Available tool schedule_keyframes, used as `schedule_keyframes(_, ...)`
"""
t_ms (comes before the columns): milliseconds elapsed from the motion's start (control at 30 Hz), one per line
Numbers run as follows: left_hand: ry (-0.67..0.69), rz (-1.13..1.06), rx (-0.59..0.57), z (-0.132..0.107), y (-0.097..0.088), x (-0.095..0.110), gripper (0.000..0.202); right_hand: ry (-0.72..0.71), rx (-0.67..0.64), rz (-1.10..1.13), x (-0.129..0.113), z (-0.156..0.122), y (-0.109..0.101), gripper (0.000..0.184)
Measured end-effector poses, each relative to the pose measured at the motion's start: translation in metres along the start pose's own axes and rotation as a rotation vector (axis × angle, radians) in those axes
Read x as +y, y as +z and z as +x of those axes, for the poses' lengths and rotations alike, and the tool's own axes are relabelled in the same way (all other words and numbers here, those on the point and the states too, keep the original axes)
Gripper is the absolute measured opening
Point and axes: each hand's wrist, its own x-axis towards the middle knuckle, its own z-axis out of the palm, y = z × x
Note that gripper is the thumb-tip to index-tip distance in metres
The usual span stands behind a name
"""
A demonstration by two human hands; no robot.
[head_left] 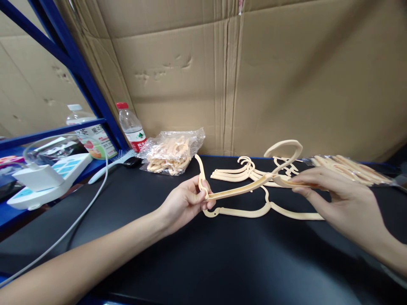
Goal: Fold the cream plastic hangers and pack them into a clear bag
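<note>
A beige plastic clothes hanger (239, 189) is held up above the black table between my two hands. My left hand (186, 201) pinches its left end, where a curved beige piece (201, 167) sticks up past the fingers; whether the two are joined there is hidden. My right hand (340, 199) grips the hanger's other arm, and its fingers cover that end. The hook loop (295, 148) rises up and to the right. Below lies another beige hanger (244, 212), its right end passing behind my right hand. Several hangers (233, 174) lie stacked behind.
A plastic bag of beige parts (173, 152) sits at the back left, another bag (349, 169) at the back right. A red-capped bottle (132, 129), a larger white-capped bottle (95, 135), and a power strip (57, 178) with a white cable stand left. Cardboard (178, 80) walls the back.
</note>
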Motion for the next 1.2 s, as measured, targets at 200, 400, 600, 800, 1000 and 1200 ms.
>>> schedule_keyframes(200, 0.038, 0.064, 0.040, -0.003, 0.003, -0.002, 0.020, 0.015, -0.014, 0.024, -0.002, -0.002, 0.001, 0.008)
schedule_keyframes(400, 0.051, 0.135, 0.140, -0.007, 0.007, -0.002, 0.020, 0.000, -0.007, 0.025, -0.007, -0.004, 0.003, 0.010)
schedule_keyframes(600, 0.140, 0.177, 0.257, -0.011, 0.010, -0.006, 0.019, -0.051, 0.021, 0.010, -0.015, -0.005, 0.002, 0.010)
schedule_keyframes(800, 0.112, 0.114, 0.361, -0.009, 0.008, -0.006, 0.018, 0.007, -0.010, 0.035, -0.017, -0.010, 0.007, 0.013)
schedule_keyframes(1000, 0.071, 0.044, 0.361, -0.011, 0.015, -0.001, 0.016, 0.112, -0.034, 0.026, 0.002, -0.010, 0.008, 0.011)
schedule_keyframes(1200, 0.252, -0.036, 0.505, -0.002, 0.000, 0.014, 0.013, 0.181, -0.087, -0.005, 0.017, -0.003, 0.000, 0.013)
